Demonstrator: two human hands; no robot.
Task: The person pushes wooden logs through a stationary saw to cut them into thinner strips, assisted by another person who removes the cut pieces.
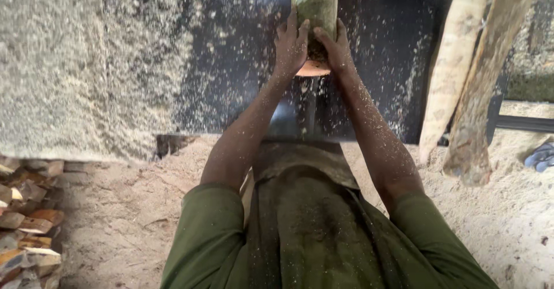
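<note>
Green sleeves and a dark apron (306,219) fill the bottom of the view, with both bare forearms stretched forward over a dark desk (231,64) dusted with sawdust. To the left a thick sawdust heap (75,64) covers that desk, and sandy sawdust spreads over the floor (115,219) below it. Two pale stripped logs (467,92) lean at the right, well apart from the hands. A stack of cut wood pieces (26,219) sits at the lower left.

A greenish log (314,0) lies along the middle of the desk, its near cut end facing the person. Left hand (290,46) and right hand (334,49) are both pressed around that end, fingers spread and clamped on the bark, thumbs close together.

As a judgement, pushing well here means keeping both palms square behind the end, pressing evenly so the log runs straight, with fingers off its underside.
</note>
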